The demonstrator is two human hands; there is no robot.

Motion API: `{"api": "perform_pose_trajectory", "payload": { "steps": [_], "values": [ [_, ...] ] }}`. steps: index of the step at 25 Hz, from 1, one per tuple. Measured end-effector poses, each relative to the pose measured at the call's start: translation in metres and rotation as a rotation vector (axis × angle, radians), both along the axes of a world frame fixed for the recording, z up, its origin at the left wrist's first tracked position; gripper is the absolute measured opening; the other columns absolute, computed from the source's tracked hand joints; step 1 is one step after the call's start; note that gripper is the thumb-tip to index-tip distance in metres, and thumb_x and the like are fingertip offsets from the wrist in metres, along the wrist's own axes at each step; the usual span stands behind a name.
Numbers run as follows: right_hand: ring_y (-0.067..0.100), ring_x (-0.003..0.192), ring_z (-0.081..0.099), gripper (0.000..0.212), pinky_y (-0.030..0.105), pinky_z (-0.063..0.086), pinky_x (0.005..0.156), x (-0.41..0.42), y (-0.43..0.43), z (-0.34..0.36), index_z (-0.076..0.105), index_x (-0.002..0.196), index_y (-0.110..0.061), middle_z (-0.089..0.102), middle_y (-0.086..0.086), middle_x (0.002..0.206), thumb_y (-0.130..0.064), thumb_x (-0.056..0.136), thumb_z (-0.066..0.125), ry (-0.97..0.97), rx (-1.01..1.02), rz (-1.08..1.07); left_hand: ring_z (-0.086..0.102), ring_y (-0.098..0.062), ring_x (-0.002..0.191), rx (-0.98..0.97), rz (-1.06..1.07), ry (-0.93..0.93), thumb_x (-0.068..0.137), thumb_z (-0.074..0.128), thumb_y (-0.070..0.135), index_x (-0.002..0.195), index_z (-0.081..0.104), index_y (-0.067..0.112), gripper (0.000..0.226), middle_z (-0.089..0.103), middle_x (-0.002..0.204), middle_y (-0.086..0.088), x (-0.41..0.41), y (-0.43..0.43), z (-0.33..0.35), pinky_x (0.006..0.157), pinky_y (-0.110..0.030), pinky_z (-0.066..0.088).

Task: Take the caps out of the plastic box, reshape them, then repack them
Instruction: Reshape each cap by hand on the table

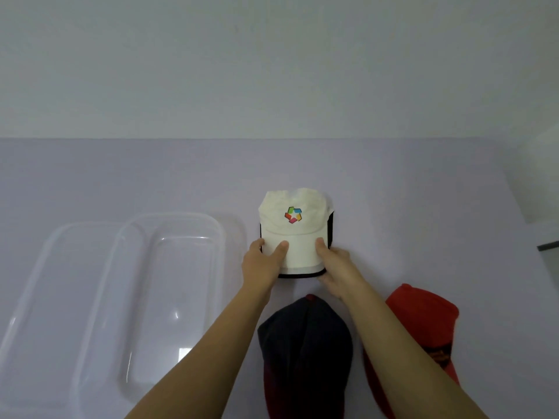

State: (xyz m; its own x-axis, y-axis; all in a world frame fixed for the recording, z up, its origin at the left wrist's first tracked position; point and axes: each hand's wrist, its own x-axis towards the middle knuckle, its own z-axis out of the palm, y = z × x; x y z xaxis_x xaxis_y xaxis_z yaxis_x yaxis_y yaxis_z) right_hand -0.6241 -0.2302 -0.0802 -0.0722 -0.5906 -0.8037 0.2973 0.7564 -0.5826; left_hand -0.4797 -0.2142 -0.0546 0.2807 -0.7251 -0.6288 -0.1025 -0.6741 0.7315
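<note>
The plastic box (169, 297) sat on the left side of the surface (423, 207), and no caps were in it. A clear lid (51, 297) lay partly under it on the left. So the first job, taking the caps out, looked done.

Three caps were out on the surface. The white cap (295, 225) with a bright badge lay in the middle, a bit to the right of the box. The left hand (263, 261) held the left side of its brim, with the thumb on top. The right hand (335, 270) held the right side the same way, with the fingers curled round the edge. A black edge (330, 231) showed under the white cap, but I could not tell if that was another cap or part of this one.

The dark cap (305, 343) lay near the person, between the arms. The red cap (423, 316) lay near and to the right.

The white cap looked like it was being fixed or set down neatly. I think the dark cap and red cap may need fixing too. Nothing had been put back in the box yet.
</note>
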Motion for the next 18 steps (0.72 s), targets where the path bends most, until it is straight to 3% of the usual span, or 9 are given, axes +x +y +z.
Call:
{"api": "perform_pose_trajectory", "payload": {
  "steps": [2,6,8,10,12,14,18],
  "values": [
    [0.027,0.105,0.059,0.073,0.044,0.053,0.09,-0.005,0.002,-0.007,0.045,0.129,-0.009,0.055,0.009,0.125,-0.056,0.075,0.059,0.306,0.014,0.218,0.05,-0.026,0.121,-0.012,-0.016,-0.038,0.084,0.063,0.042,0.138,0.039,0.013,0.065,0.049,0.136,-0.007,-0.001,0.002,-0.003,0.1,-0.046,0.046],
    [0.026,0.101,0.059,0.051,0.042,0.05,0.091,-0.018,0.006,-0.001,0.057,0.118,-0.01,0.059,0.011,0.118,-0.049,0.089,0.044,0.713,-0.097,0.619,0.047,-0.028,0.122,0.014,-0.101,-0.195,0.085,0.059,0.045,0.137,0.039,0.014,0.064,0.049,0.136,-0.008,-0.004,0.008,-0.007,0.103,-0.048,0.042],
    [0.027,0.109,0.057,0.051,0.039,0.047,0.095,-0.024,0.005,0.005,0.053,0.126,-0.009,0.058,0.013,0.126,-0.046,0.091,0.044,0.736,-0.115,0.711,0.045,-0.029,0.123,0.013,-0.158,-0.238,0.083,0.059,0.043,0.138,0.038,0.013,0.066,0.047,0.138,-0.009,-0.002,0.011,-0.003,0.104,-0.048,0.039],
    [0.028,0.12,0.051,0.055,0.038,0.041,0.101,-0.031,0.003,0.014,0.043,0.136,-0.008,0.048,0.015,0.137,-0.041,0.092,0.048,0.737,-0.165,0.672,0.044,-0.028,0.125,-0.062,-0.19,-0.283,0.085,0.059,0.031,0.142,0.033,0.011,0.066,0.039,0.144,-0.01,0.004,0.005,0.01,0.106,-0.042,0.037],
    [0.024,0.117,0.052,0.049,0.034,0.042,0.098,-0.038,-0.007,0.029,0.041,0.136,-0.011,0.048,0.014,0.137,-0.033,0.093,0.051,0.757,-0.318,0.554,0.053,-0.021,0.11,-0.2,-0.222,-0.362,0.091,0.055,0.017,0.143,0.033,0.01,0.057,0.036,0.146,-0.009,0.017,-0.014,0.029,0.095,-0.027,0.039],
    [0.017,0.108,0.054,0.044,0.027,0.042,0.088,-0.042,-0.023,0.045,0.044,0.134,-0.013,0.05,0.009,0.135,-0.026,0.093,0.053,0.715,-0.471,0.488,0.055,-0.014,0.09,-0.308,-0.334,-0.458,0.092,0.053,0.012,0.14,0.039,0.012,0.05,0.038,0.145,-0.006,0.03,-0.043,0.047,0.084,-0.021,0.037],
    [0.021,0.122,0.05,0.057,0.031,0.045,0.097,-0.042,-0.052,0.044,0.037,0.138,-0.021,0.045,0.002,0.139,-0.031,0.088,0.062,0.514,-0.518,0.691,0.056,-0.022,0.105,-0.233,-0.715,-0.362,0.091,0.057,0.017,0.141,0.038,0.02,0.053,0.044,0.143,-0.002,0.047,-0.087,0.052,0.092,-0.028,0.043]
  ]
}}
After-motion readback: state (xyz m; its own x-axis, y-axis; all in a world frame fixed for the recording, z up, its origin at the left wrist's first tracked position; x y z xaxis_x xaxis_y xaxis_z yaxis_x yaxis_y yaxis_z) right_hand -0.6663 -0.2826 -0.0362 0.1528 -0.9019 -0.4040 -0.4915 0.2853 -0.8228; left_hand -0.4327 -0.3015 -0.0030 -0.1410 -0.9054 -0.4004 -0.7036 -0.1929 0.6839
